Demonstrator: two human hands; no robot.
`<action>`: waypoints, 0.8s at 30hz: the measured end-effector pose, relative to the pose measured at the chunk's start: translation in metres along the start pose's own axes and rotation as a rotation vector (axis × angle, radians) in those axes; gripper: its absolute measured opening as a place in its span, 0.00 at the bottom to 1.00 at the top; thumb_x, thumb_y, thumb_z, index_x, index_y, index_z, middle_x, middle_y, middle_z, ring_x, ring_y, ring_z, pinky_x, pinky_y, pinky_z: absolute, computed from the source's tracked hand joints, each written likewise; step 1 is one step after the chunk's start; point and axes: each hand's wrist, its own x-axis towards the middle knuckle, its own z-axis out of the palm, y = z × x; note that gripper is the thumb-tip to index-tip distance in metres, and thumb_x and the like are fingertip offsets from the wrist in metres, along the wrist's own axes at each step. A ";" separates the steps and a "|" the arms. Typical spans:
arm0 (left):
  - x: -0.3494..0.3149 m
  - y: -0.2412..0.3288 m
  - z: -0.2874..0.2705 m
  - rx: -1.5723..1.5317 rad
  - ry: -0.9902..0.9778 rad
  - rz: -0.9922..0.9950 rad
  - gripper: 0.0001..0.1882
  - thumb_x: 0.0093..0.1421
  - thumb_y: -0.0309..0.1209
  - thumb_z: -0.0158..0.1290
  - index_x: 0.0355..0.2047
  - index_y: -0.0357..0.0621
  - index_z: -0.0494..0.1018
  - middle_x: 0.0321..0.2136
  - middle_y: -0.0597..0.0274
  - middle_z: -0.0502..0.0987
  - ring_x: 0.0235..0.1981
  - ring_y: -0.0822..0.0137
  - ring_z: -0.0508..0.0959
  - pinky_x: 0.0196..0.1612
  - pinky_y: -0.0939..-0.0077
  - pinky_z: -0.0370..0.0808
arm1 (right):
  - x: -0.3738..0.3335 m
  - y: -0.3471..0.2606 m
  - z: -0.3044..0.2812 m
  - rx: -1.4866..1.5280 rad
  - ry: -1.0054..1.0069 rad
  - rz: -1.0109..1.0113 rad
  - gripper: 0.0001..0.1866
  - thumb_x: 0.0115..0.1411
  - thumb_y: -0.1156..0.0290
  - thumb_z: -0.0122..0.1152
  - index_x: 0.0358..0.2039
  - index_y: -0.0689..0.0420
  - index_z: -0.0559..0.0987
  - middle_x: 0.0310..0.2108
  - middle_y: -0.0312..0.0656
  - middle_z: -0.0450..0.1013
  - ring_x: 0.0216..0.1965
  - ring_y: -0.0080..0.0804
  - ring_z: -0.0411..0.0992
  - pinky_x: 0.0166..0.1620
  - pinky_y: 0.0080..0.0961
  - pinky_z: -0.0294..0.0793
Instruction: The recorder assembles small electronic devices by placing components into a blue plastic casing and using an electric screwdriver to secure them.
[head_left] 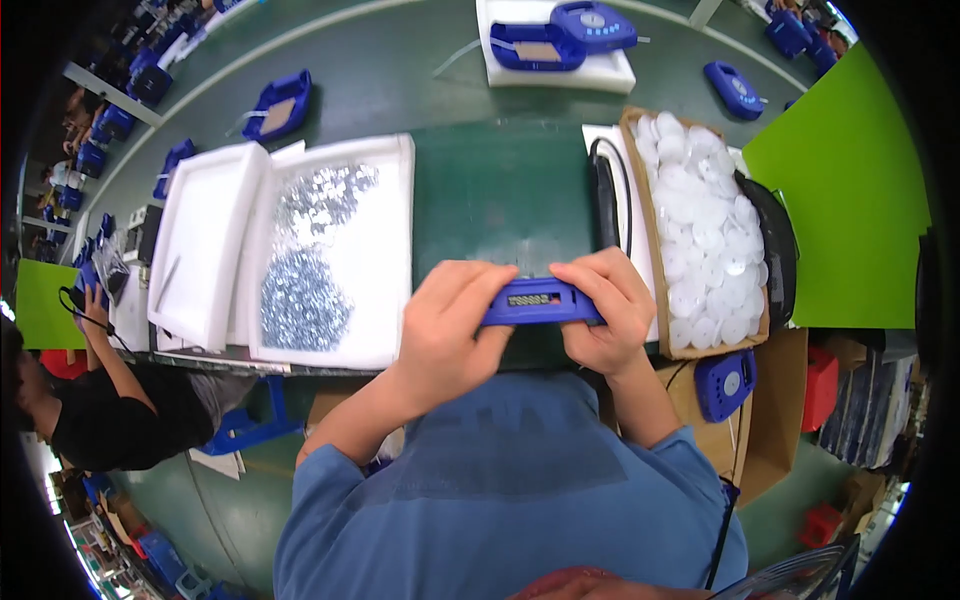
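Observation:
Held level between both hands, close to the front edge of the green table, is a blue plastic device casing [520, 314] seen edge-on. A dark slot with a row of small pale marks shows in its upturned side. My left hand [445, 325] grips its left end, thumb in front and fingers behind. At the other end, my right hand [608, 315] pinches the casing in the same way. The casing's underside and the fingertips behind it are hidden.
Left of my hands stands a white foam tray [403, 230] of small metal parts. A cardboard box [655, 262] holds white discs on the right. Blue casings [536, 52] sit at the back on white foam. A green panel [850, 200] rises far right. Another person [110, 420] works at left.

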 end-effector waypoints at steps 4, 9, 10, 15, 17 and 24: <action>0.048 0.019 -0.013 0.007 -0.348 0.156 0.32 0.56 0.24 0.70 0.62 0.35 0.76 0.53 0.45 0.83 0.55 0.43 0.84 0.61 0.48 0.80 | 0.031 -0.002 -0.037 -0.236 -0.095 -0.325 0.24 0.43 0.82 0.72 0.46 0.65 0.88 0.36 0.45 0.81 0.31 0.45 0.79 0.34 0.37 0.78; 0.121 -0.032 0.028 0.192 -0.238 0.461 0.27 0.60 0.24 0.65 0.60 0.35 0.75 0.56 0.41 0.82 0.58 0.42 0.83 0.65 0.44 0.78 | 0.034 0.007 -0.063 -0.586 0.143 -0.155 0.29 0.51 0.78 0.77 0.56 0.65 0.84 0.54 0.51 0.79 0.53 0.52 0.78 0.56 0.46 0.77; 0.139 -0.053 0.036 0.307 -0.159 0.517 0.24 0.61 0.23 0.63 0.58 0.34 0.76 0.58 0.39 0.81 0.58 0.41 0.83 0.64 0.44 0.78 | 0.028 0.010 -0.068 -0.656 0.177 -0.090 0.31 0.52 0.77 0.78 0.59 0.65 0.83 0.58 0.52 0.78 0.57 0.53 0.76 0.60 0.47 0.76; 0.194 -0.243 0.038 0.884 0.038 0.205 0.09 0.59 0.26 0.59 0.40 0.41 0.77 0.44 0.47 0.82 0.47 0.49 0.84 0.47 0.53 0.83 | -0.015 0.040 -0.086 -0.534 0.102 0.241 0.28 0.55 0.79 0.78 0.57 0.61 0.83 0.58 0.47 0.77 0.57 0.50 0.73 0.57 0.42 0.76; 0.196 -0.308 0.025 0.999 -0.114 -0.036 0.10 0.61 0.27 0.61 0.43 0.42 0.77 0.44 0.47 0.83 0.48 0.48 0.86 0.49 0.53 0.84 | -0.026 0.051 -0.100 -0.573 0.083 0.315 0.27 0.55 0.78 0.78 0.56 0.60 0.84 0.58 0.47 0.77 0.58 0.50 0.73 0.57 0.42 0.76; 0.239 -0.338 0.067 1.102 -0.179 -0.219 0.05 0.65 0.29 0.61 0.41 0.44 0.82 0.43 0.48 0.86 0.47 0.47 0.88 0.44 0.52 0.87 | -0.058 0.070 -0.141 -0.699 0.073 0.521 0.21 0.55 0.77 0.79 0.50 0.60 0.86 0.57 0.46 0.76 0.59 0.50 0.72 0.57 0.42 0.76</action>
